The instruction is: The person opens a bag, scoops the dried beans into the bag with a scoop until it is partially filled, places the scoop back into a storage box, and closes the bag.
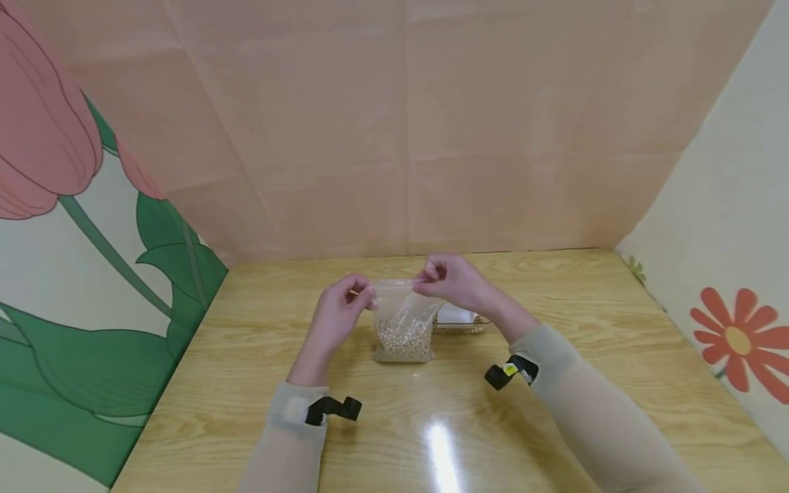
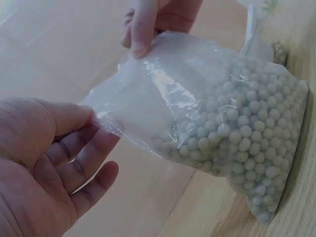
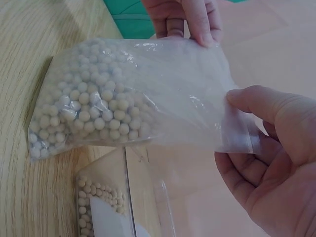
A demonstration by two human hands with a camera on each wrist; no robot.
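Observation:
A clear zip bag [image 1: 403,329] stands upright on the wooden table, its lower part filled with small round cream-coloured beads [image 2: 252,128]. My left hand [image 1: 340,309] pinches the top left corner of the bag between thumb and forefinger, the other fingers loosely bent. At the opposite top corner, my right hand [image 1: 455,281] pinches the plastic near the zip strip, thumb on the near face and fingers behind. Between the hands the upper part of the bag is stretched, with shiny creases in the plastic.
Right behind the bag is a clear box [image 3: 126,197] with more beads and a white piece [image 1: 455,313] inside, partly hidden by the bag and right hand. The wooden table [image 1: 246,356] ends at a pink cloth backdrop [image 1: 401,137]. Printed flower panels [image 1: 740,335] flank both sides.

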